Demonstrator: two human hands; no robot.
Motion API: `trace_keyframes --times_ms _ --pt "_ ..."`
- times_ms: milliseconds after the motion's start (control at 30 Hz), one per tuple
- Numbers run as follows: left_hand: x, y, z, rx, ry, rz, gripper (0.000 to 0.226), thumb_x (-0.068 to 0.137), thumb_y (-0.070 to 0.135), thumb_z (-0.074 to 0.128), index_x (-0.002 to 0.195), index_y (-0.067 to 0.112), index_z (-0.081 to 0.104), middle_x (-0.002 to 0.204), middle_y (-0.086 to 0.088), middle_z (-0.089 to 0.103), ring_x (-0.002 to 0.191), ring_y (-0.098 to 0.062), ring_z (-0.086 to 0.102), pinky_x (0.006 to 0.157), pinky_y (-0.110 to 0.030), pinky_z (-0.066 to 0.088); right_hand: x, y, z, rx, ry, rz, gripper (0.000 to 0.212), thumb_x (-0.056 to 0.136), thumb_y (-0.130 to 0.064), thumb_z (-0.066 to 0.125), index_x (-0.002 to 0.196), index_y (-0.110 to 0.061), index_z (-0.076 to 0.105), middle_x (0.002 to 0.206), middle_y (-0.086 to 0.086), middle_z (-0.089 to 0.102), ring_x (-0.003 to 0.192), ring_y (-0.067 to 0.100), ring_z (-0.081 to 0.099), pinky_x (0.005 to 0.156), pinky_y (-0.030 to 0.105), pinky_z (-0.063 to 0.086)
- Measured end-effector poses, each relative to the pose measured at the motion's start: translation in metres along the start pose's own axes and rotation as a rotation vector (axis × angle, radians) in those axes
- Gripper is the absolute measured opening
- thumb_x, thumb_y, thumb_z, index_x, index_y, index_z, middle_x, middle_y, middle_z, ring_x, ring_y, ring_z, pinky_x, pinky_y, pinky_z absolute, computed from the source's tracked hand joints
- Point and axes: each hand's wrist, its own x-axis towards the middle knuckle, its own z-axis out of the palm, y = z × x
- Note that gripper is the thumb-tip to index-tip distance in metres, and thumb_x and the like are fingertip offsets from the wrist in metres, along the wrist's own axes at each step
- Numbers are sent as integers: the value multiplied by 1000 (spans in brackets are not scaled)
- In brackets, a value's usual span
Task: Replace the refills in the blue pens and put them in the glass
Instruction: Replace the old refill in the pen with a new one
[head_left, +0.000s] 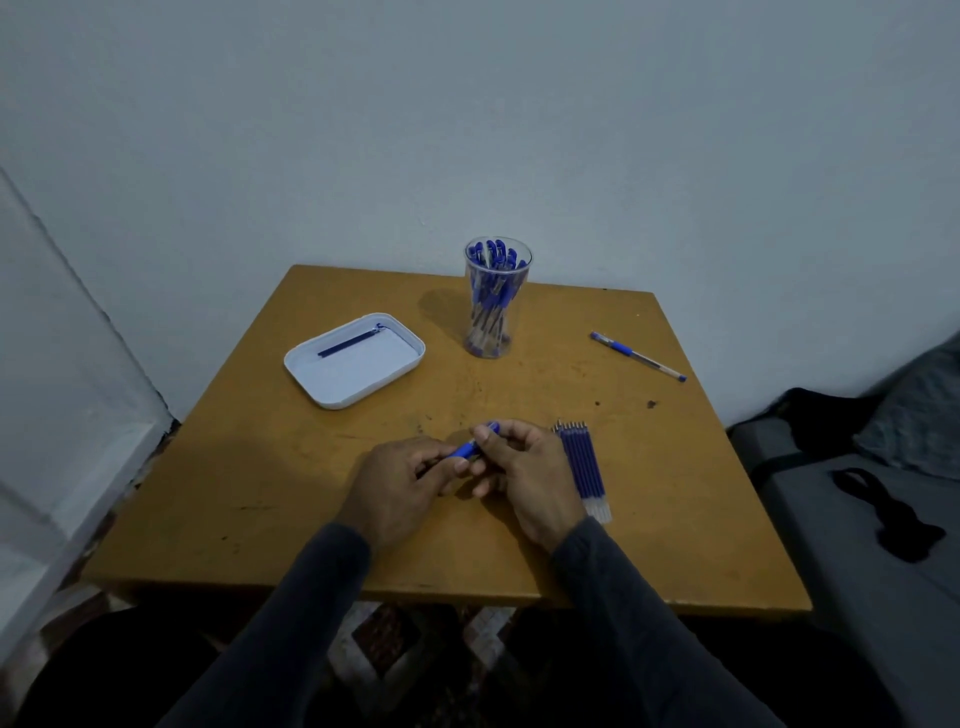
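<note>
From the head camera, much of the blue pen (474, 446) is hidden: only a short blue section shows between the two hands, and its tip and far end are covered by fingers, so whether it is whole or taken apart cannot be told. The left hand (400, 486) has its fingers curled round the lower part of the pen; the right hand (524, 470) pinches the upper part between thumb and fingers. Both hands are just above the near middle of the tabletop (260, 467), dark sleeves running back to the bottom edge of the picture.

Just to the right of the right hand lies a row of refills (584, 467), thin blue tubes side by side with pale clear ends towards the person; the hand covers part of the row's left edge. At the far side stands a clear glass (497, 296), tall and round, holding many blue pens upright or leaning; they overlap too much to count. A single pen (638, 356) with a blue grip and clear barrel lies aslant well to the right of the glass. Left of the glass sits a shallow white tray (358, 382) with rounded corners, and in it one dark thin refill (347, 344).

The tabletop is worn ochre wood with dark specks. The light is dim.
</note>
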Motion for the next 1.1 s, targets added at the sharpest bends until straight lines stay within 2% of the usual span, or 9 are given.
trace_keyframes --times_ms 267,500,633,767,867,933,1000,1067,1100 --pt "4 -2 -8 -59 -94 -49 17 99 31 60 101 30 76 78 12 69 71 -4 59 70 -31 50 -2 0 2 -16 -23 -21 18 104 -15 54 107 1 64 81 13 75 61 17 65 51 24 52" --pt "7 -6 -10 -56 -130 -22 18 100 32 58 96 30 76 71 13 66 68 -7 56 66 -30 46 0 5 3 -50 -6 -48 18 105 -17 52 106 -3 63 88 20 75 70 31 62 50 27 50" --pt "7 -8 -11 -46 -125 -23 18 100 32 59 99 32 77 70 17 65 68 -5 55 66 -29 46 2 2 2 54 54 -40 19 109 -21 44 111 -5 55 97 18 77 71 22 68 49 27 46" --pt "3 -7 -4 -58 67 -5 17 98 32 61 105 29 77 72 21 66 68 -3 59 65 -23 45 1 0 6 25 97 -43 20 107 -22 49 113 -7 60 91 8 75 62 15 63 48 28 45" --pt "0 -5 -1 -34 266 27 18 98 28 62 101 20 78 70 15 65 68 -7 60 61 -16 43 0 0 4 -71 169 -31 15 104 -22 56 111 -18 68 85 4 66 57 9 55 48 25 46" --pt "-2 -6 -2 -38 341 62 18 99 23 61 99 14 77 69 8 64 66 -13 59 58 -20 45 1 5 6 -206 207 -35 16 102 -22 59 109 -30 70 97 2 68 65 9 59 53 24 50" --pt "-3 -7 -2 -31 357 66 18 99 22 61 104 14 76 74 7 65 69 -13 60 60 -23 49 3 12 12 -350 219 -54 20 101 -23 59 105 -40 68 109 -1 70 85 14 66 72 33 59" --pt "-3 -8 -2 -24 355 56 17 97 21 63 108 16 75 82 6 67 74 -13 62 63 -25 52 4 14 18 -467 242 -79 20 100 -25 60 108 -42 69 114 -9 70 101 14 67 92 40 59" --pt "-3 -8 -2 -20 358 58 17 97 21 63 108 16 74 84 5 68 75 -13 62 64 -26 53 4 14 20 -517 262 -102 20 100 -25 61 113 -37 70 115 -12 69 103 8 65 94 35 57"
